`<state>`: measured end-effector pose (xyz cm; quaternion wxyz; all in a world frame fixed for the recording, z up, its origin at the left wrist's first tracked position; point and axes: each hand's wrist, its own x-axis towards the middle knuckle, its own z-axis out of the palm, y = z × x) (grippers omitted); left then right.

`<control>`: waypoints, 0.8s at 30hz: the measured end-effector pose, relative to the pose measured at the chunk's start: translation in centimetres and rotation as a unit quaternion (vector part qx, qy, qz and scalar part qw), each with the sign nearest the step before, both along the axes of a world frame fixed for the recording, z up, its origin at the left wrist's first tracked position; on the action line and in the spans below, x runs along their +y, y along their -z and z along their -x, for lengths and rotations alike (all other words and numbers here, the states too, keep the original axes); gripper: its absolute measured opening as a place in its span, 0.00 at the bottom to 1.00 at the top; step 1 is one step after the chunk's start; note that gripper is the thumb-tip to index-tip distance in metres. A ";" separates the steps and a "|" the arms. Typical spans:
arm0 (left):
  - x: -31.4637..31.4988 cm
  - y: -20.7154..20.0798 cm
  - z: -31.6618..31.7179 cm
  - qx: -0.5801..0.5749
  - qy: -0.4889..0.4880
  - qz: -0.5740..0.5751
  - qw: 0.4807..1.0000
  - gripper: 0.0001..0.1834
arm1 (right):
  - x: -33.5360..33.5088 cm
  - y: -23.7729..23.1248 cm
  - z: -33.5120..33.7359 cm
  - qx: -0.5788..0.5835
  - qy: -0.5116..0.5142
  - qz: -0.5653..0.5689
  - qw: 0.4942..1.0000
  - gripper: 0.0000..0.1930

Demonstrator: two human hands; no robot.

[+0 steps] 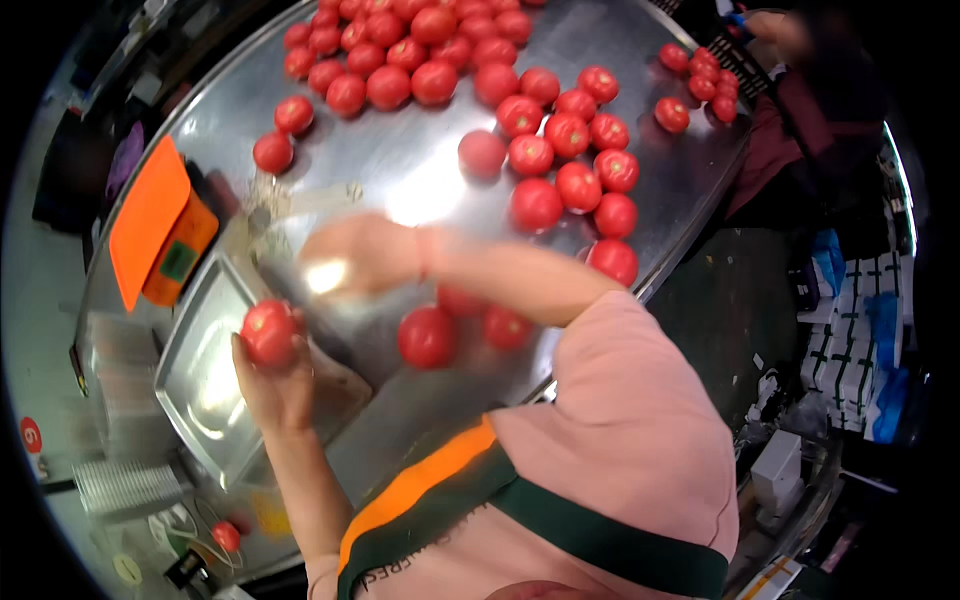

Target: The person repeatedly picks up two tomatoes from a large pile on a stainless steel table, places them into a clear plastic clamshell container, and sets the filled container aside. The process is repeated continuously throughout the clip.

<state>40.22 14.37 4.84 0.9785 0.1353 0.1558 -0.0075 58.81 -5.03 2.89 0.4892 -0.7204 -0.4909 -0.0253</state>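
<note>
Red tomato (270, 333) gripped in the left hand (282, 392), fingers and thumb closed around its lower part, at 9 o'clock from view centre. In view, it overlaps the upper right part of a shallow metal tray (205, 390), set at 8 to 9 o'clock.

Right hand (362, 255) located at about 10 o'clock, extended to the upper right of the held tomato. Heavily motion-blurred, so whether it is closed on something or held apart cannot be told.

Steel counter (225, 115) covered in part by loose tomatoes: main heap (410, 50) piled at 12 to 11, two singles (283, 134) set out at 10, looser cluster (570, 150) spread at 1. Three more (427, 337) partly seen just below the right forearm, close to centre.

Orange scale-like unit (175, 245) placed between 9 and 10, next to the tray. Clear plastic containers (125, 390) stacked beyond the tray's left edge. One small tomato (226, 536) seen at 7 to 8, near white cables.

Black crate (735, 55) placed at 1 to 2, with a few tomatoes beside it; co-worker's maroon sleeve (800, 115) seen past it at 2.
</note>
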 end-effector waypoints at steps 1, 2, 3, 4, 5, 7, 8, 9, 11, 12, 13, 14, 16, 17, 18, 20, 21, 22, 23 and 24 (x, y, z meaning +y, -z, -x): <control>0.3 -0.3 0.8 -0.004 -0.033 -0.147 0.989 0.30 | -2.3 1.4 -1.3 -0.073 0.064 0.017 0.995 0.20; 0.5 -1.3 1.6 -0.003 -0.063 -0.299 0.952 0.29 | -6.3 1.9 -4.2 -0.157 0.160 0.077 0.972 0.20; 1.0 -2.3 1.7 0.045 -0.086 -0.568 0.817 0.28 | -10.5 0.3 -5.0 -0.107 0.291 0.170 0.935 0.22; 1.7 -3.1 1.7 0.082 -0.097 -0.785 0.606 0.27 | -13.3 -0.3 -5.7 -0.057 0.405 0.326 0.852 0.18; 3.1 -3.2 2.0 0.048 -0.113 -0.915 0.384 0.29 | -16.0 0.7 -6.2 -0.052 0.439 0.405 0.800 0.18; 4.7 -2.7 1.9 0.095 -0.067 -0.962 0.248 0.30 | -17.8 2.6 -5.9 -0.009 0.435 0.510 0.742 0.21; 5.6 -2.1 2.0 0.109 -0.039 -0.972 0.204 0.29 | -17.3 2.9 -5.7 0.006 0.444 0.513 0.735 0.21; 6.1 -0.8 1.8 0.116 -0.004 -0.972 0.206 0.29 | -16.4 2.7 -5.6 0.018 0.456 0.515 0.725 0.22; 5.4 0.6 2.2 0.093 -0.022 -0.977 0.190 0.25 | -15.6 3.0 -5.7 0.039 0.479 0.502 0.719 0.23; 5.1 0.7 2.2 0.089 -0.025 -0.978 0.187 0.24 | -15.7 3.6 -6.0 0.047 0.486 0.487 0.724 0.24; 5.1 0.7 2.3 0.092 -0.032 -0.974 0.206 0.22 | -15.9 4.0 -5.9 0.044 0.487 0.455 0.744 0.25; 5.5 0.9 2.3 0.079 -0.034 -0.975 0.203 0.26 | -16.3 3.8 -5.9 0.039 0.489 0.421 0.763 0.26; 3.1 -0.2 2.4 0.037 -0.102 -0.976 0.190 0.31 | -14.8 1.7 -3.4 0.083 0.486 0.234 0.838 0.24; 0.4 -1.1 1.8 0.004 -0.104 -0.963 0.249 0.35 | -13.8 2.8 -2.6 0.039 0.475 0.097 0.874 0.21; -2.8 -2.1 1.4 -0.051 -0.085 -0.933 0.347 0.38 | -11.8 3.9 -1.5 0.146 0.375 -0.101 0.910 0.16; -7.4 -2.7 0.9 -0.171 -0.053 -0.930 0.321 0.42 | -7.8 -3.0 6.4 0.464 0.184 -0.129 0.857 0.13; -9.1 -2.5 0.4 -0.232 -0.042 -0.916 0.323 0.43 | -5.3 -1.1 8.8 0.325 0.115 -0.165 0.924 0.12; -9.9 -2.2 0.2 -0.235 -0.016 -0.911 0.339 0.38 | -3.3 0.8 10.0 0.179 0.031 -0.194 0.964 0.12; -9.4 -2.0 0.5 -0.237 -0.008 -0.900 0.366 0.36 | -4.1 0.4 10.1 0.203 0.058 -0.123 0.970 0.11; -8.3 -1.8 1.0 -0.241 0.001 -0.888 0.393 0.34 | -6.0 -0.3 10.1 0.226 0.086 -0.051 0.969 0.11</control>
